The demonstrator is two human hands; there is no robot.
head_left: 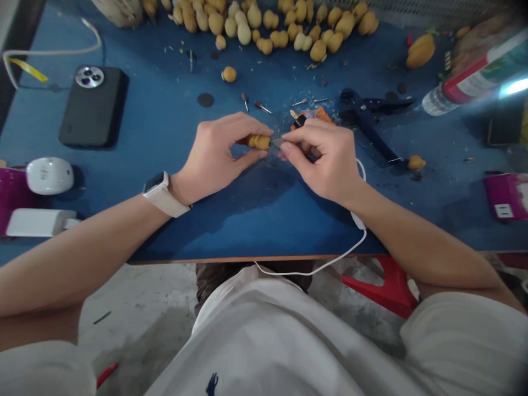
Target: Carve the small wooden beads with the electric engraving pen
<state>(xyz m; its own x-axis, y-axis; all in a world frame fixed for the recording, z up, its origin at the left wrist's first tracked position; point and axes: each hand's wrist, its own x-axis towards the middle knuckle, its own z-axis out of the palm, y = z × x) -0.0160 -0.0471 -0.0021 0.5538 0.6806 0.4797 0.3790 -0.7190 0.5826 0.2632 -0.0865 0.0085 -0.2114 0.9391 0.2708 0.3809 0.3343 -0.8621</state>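
My left hand (216, 157) pinches a small tan gourd (258, 142) between thumb and fingers, above the blue table. The gourd's right end shows a dark spot. From the other side my right hand (328, 157) grips a small flat grey piece (279, 142), its tip pointing at that dark end. Whether the tip touches the gourd is too small to tell, and most of the piece is hidden by my fingers. Just beyond my right hand lie a dark tool with a pale tip (297, 117) and an orange packet (324, 114).
Many small gourds (243, 27) line the table's back. Small rotary bits (263, 106), a dark disc (205, 99) and dark blue pliers-like tool (373, 124) lie beyond my hands. A phone (93, 107) is left, a bottle (457, 91) right. A white cable (330, 268) hangs over the front edge.
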